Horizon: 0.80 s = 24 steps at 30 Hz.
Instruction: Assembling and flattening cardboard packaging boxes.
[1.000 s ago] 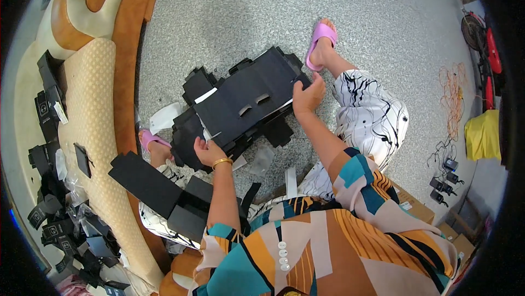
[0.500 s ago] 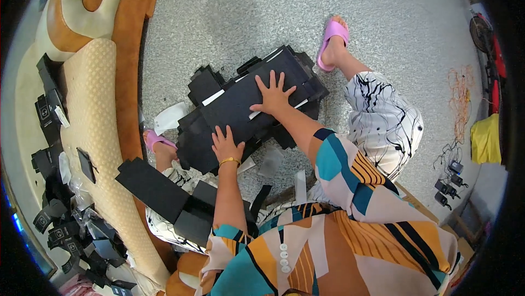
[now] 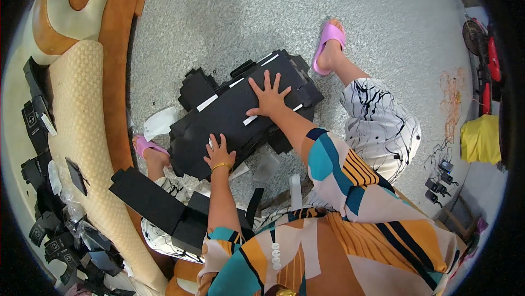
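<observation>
A pile of flat black cardboard pieces (image 3: 224, 111), unfolded box shapes with white strips on some edges, lies on the speckled floor between my feet. My right hand (image 3: 268, 98) rests on its top sheet with the fingers spread wide. Nearer to me, my left hand (image 3: 220, 152) lies on the pile's lower left part, fingers apart too. Neither hand grips anything. Another black cardboard piece (image 3: 147, 196), partly folded, lies across my left leg beside the left forearm.
To the left is a sofa with a cream patterned cushion (image 3: 82, 99), holding many black boxes (image 3: 60, 244) and a phone-like dark flat thing (image 3: 76, 175). White paper (image 3: 161, 122) lies by my left foot. At the right are black adapters (image 3: 437, 186), tangled orange wire (image 3: 451, 99) and a yellow cloth (image 3: 480, 139).
The view has shifted slightly. My left hand has slid a little down and its fingers have spread more on the cardboard; the right hand stays at about the same spot on the pile.
</observation>
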Tool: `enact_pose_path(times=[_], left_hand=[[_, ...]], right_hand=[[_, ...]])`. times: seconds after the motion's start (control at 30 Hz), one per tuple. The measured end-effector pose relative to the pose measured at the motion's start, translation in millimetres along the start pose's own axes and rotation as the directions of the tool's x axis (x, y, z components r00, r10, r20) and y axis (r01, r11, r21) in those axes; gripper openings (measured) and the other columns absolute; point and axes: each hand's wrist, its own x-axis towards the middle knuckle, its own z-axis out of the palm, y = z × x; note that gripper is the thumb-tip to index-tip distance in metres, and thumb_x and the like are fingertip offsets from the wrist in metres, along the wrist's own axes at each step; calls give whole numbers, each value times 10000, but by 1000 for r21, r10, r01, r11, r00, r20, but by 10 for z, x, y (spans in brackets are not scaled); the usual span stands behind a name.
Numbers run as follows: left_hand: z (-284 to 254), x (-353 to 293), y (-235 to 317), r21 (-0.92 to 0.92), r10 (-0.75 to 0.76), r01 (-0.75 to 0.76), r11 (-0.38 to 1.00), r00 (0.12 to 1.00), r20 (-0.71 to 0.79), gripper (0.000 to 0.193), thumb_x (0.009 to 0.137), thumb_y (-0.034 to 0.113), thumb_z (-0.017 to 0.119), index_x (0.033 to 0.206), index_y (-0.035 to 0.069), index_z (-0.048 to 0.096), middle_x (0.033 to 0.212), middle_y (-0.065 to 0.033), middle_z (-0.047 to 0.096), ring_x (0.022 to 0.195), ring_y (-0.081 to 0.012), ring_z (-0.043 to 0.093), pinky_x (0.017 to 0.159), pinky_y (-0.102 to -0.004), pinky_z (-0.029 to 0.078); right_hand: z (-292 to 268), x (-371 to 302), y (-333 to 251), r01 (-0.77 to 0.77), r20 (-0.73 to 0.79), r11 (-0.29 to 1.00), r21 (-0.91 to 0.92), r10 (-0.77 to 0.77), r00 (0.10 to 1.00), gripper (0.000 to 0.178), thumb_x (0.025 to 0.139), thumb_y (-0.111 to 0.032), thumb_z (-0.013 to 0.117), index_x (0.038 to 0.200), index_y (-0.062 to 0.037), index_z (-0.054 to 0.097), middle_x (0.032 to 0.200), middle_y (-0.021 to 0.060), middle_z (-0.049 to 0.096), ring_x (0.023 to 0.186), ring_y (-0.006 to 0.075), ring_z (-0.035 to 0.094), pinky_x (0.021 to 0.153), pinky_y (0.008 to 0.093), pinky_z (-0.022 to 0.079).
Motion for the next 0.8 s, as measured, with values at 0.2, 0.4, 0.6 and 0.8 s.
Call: enact_pose_path(times=[0.2, 0.4, 0.6, 0.8], left_hand=[[-4, 48, -18, 4, 2, -2, 1000, 1000, 14, 735, 802, 325, 618, 1409, 297, 204, 1499, -25, -15, 1341, -338, 165, 1029, -556, 232], [40, 64, -18, 21, 21, -21, 1000, 1000, -10, 739, 797, 304, 630, 1406, 297, 212, 1499, -29, -7, 1333, -352, 185, 1013, -560, 265], [90, 93, -29, 27, 24, -23, 999, 999, -46, 717, 791, 296, 636, 1394, 282, 250, 1497, -37, 38, 1323, -358, 213, 1005, -575, 267], [60, 69, 9, 16, 13, -12, 1000, 998, -57, 707, 790, 294, 636, 1390, 280, 262, 1494, -39, 58, 1317, -355, 226, 1002, -589, 260]], right_hand=[[398, 192, 849, 332, -249, 943, 18, -317, 915, 842, 766, -641, 470, 1421, -204, 172, 1488, 110, 42, 1362, 339, 12, 1021, 618, 27], [391, 148, 1045, 265, -356, 964, 18, -242, 903, 695, 846, -483, 472, 1406, -160, 218, 1471, 121, 126, 1359, 296, 99, 1058, 546, 92], [365, 317, 997, 252, -583, 968, -3, -206, 786, 674, 836, -411, 506, 1362, -56, 278, 1430, 141, 235, 1325, 297, 218, 1041, 541, 175], [206, 756, 967, 323, -602, 945, -44, -283, 747, 638, 842, -359, 508, 1336, -8, 307, 1419, 145, 265, 1322, 287, 232, 1058, 464, 203]])
